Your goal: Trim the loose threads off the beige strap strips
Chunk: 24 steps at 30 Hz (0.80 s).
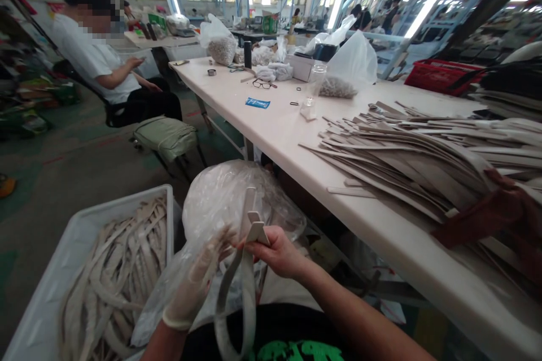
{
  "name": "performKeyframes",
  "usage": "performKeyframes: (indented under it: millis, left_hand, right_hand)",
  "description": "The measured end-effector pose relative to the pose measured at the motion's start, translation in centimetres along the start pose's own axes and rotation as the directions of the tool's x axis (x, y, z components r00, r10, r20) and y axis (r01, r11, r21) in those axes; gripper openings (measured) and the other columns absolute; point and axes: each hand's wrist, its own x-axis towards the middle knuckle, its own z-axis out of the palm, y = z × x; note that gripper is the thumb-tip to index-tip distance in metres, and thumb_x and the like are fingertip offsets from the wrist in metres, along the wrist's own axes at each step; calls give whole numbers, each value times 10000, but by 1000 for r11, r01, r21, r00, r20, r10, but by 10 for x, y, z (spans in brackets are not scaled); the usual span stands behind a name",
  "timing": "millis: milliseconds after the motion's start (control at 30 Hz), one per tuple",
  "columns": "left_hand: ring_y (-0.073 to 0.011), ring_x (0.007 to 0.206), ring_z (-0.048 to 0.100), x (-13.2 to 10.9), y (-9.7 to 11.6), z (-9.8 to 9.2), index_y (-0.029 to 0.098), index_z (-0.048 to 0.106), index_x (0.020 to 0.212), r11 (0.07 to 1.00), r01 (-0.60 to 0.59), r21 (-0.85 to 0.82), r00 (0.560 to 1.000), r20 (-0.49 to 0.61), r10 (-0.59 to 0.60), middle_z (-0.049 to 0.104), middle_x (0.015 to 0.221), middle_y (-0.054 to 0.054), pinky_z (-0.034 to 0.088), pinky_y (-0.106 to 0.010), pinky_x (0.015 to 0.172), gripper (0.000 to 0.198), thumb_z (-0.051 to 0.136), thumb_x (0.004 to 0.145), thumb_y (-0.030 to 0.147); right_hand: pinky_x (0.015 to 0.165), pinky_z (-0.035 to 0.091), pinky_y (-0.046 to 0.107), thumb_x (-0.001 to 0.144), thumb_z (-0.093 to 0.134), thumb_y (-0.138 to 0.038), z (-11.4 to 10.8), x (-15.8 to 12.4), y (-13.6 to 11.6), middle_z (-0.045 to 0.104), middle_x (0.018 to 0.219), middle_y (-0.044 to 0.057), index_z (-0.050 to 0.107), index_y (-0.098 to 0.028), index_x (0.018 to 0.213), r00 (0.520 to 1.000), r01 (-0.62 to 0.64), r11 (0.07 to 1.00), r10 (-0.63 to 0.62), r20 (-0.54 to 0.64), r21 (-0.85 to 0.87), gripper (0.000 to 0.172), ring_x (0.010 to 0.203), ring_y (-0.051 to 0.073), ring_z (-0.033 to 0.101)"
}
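My right hand [277,251] is bare and pinches the end of a beige strap [243,287] that loops down over my lap. My left hand [197,282] wears a thin pale glove and is curled around the same strap just left of the right hand. Behind both hands sits a bulging clear plastic bag [224,197]. A white crate [91,279] full of similar beige straps stands at my lower left. A large pile of flat beige straps [423,155] lies on the long white table [271,124] to my right.
A seated person in a white shirt [99,62] is at the far left beside a padded stool [167,135]. On the table lie glasses [262,84], a blue packet [257,103], a clear jar [315,82] and plastic bags [351,62]. A red basket [440,76] stands at the right.
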Motion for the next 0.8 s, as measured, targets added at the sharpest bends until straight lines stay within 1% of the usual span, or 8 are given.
performKeyframes:
  millis: [67, 133, 200, 300, 433, 667, 733, 800]
  left_hand:
    - [-260, 1299, 494, 10, 8, 6, 268, 655, 1242, 997, -74, -5, 997, 15, 74, 600, 1352, -37, 387, -326, 1104, 522, 752, 743, 388]
    - [-277, 1219, 562, 20, 11, 14, 212, 654, 1243, 996, -84, 35, 996, 42, 82, 659, 1261, -80, 433, -354, 1055, 504, 673, 812, 473]
    - [-283, 1131, 618, 29, 11, 21, 159, 708, 1137, 996, -66, 62, 997, 34, 64, 713, 1141, -103, 468, -357, 1005, 458, 663, 821, 487]
    - [-257, 1069, 653, 38, 7, 24, 143, 743, 989, 992, -122, -22, 991, -55, 120, 738, 1067, -104, 464, -349, 1006, 385, 645, 839, 483]
    - [-246, 1003, 677, 38, 0, 22, 133, 741, 945, 985, -139, -105, 988, -81, 131, 751, 1004, -111, 470, -364, 1000, 374, 642, 840, 478]
    - [-274, 991, 662, 18, -6, 18, 182, 769, 947, 991, -82, 104, 996, 24, 80, 754, 964, -78, 503, -347, 918, 358, 672, 799, 494]
    - [-284, 1032, 645, 18, -5, 11, 172, 769, 937, 981, -123, 149, 991, -33, 129, 753, 951, -81, 489, -352, 944, 352, 686, 790, 481]
    - [-279, 1019, 649, 19, -2, 3, 152, 763, 917, 975, -142, 173, 981, -110, 162, 751, 932, -91, 478, -356, 961, 362, 679, 797, 483]
  right_hand:
    - [665, 530, 263, 929, 598, -422, 4, 1, 0, 737, 875, 57, 759, -189, 922, 994, 94, 981, -83, 70, -169, 283, 771, 186, 683]
    - [686, 510, 263, 953, 562, -381, 9, 2, 3, 716, 819, 56, 751, -181, 919, 976, 194, 930, -151, 159, -312, 278, 761, 182, 672]
    - [665, 490, 248, 969, 531, -358, 14, 0, 8, 690, 795, 55, 744, -175, 928, 959, 251, 897, -180, 219, -365, 284, 731, 170, 652]
    - [677, 477, 238, 975, 517, -330, 19, -5, 15, 680, 853, 58, 730, -176, 934, 951, 264, 894, -180, 250, -361, 266, 761, 164, 639]
    - [618, 458, 252, 964, 512, -334, 25, -10, 21, 669, 777, 60, 713, -164, 879, 969, 230, 890, -173, 175, -394, 276, 699, 177, 632]
    - [621, 473, 274, 959, 532, -357, 20, -7, 19, 682, 746, 57, 714, -178, 824, 976, 216, 910, -204, 70, -353, 289, 674, 184, 636]
    - [679, 499, 293, 957, 545, -365, 10, -6, 16, 712, 845, 72, 727, -185, 855, 979, 194, 929, -203, 7, -316, 276, 751, 198, 654]
    - [771, 516, 329, 954, 561, -376, -3, -4, 10, 705, 1081, 98, 741, -197, 930, 981, 150, 955, -175, -79, -258, 255, 907, 225, 657]
